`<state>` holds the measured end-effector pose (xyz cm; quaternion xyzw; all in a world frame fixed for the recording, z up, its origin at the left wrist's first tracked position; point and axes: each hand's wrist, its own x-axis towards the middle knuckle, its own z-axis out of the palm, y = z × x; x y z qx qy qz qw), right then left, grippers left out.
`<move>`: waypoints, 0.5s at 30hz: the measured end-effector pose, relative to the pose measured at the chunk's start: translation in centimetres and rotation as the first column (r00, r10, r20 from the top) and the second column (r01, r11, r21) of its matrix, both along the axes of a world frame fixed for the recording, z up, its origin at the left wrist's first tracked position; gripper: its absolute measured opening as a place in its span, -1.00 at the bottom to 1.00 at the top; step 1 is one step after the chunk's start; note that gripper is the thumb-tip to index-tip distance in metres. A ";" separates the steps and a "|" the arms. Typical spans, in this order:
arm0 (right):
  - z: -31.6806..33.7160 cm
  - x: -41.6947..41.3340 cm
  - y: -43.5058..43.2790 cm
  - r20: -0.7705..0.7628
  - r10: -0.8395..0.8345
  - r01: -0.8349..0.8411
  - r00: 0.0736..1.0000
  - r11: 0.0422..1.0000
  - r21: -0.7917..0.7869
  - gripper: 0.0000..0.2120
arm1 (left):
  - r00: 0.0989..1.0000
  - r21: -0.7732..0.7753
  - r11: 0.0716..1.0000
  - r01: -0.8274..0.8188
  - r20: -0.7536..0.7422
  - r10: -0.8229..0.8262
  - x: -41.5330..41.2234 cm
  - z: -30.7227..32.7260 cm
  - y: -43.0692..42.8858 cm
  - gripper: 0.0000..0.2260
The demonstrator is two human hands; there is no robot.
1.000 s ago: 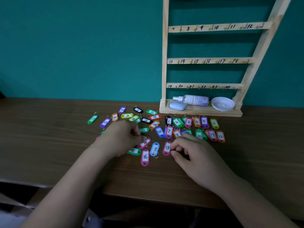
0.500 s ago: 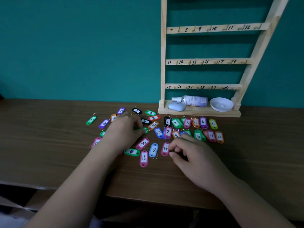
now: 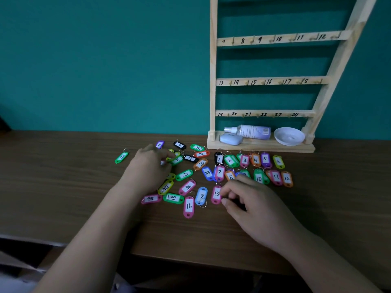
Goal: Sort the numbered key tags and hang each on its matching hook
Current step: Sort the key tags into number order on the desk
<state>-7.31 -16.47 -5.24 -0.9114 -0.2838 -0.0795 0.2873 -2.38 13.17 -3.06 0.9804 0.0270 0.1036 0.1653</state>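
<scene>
pink tag 13 [image 3: 216, 194] lies just left of the right grip [image 3: 247, 199], long axis pointing away from the person, fingers loosely curled at its edge, holding nothing visible. left grip [image 3: 148, 168] covers green tag 20 [image 3: 177, 160], its hold hidden. wooden worktop [image 3: 63, 187], hook rack [image 3: 275, 81] against the teal wall [image 3: 105, 60].

glossy plastic key tags [image 3: 189, 206] with metal rings lie on a matt wood-grain table [image 3: 63, 187]; pale bare-wood rack [image 3: 213, 81].
</scene>
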 end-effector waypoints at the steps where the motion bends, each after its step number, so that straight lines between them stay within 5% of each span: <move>1: 0.0 0.0 0.0 0.000 -0.002 0.002 1.000 1.000 0.000 -0.92 | 1.000 0.001 1.000 0.003 0.002 -0.003 0.0 0.0 -0.1 -0.70; 9: 0.0 0.0 0.0 0.004 0.002 -0.002 1.000 1.000 -0.006 -0.92 | 0.995 -0.100 0.994 -0.041 0.085 0.050 -0.1 0.4 1.1 -0.89; 15: 0.0 0.0 0.1 0.003 0.001 -0.001 1.000 1.000 -0.013 -0.90 | 0.987 -0.029 0.989 -0.146 0.056 0.147 1.0 0.4 2.4 -0.76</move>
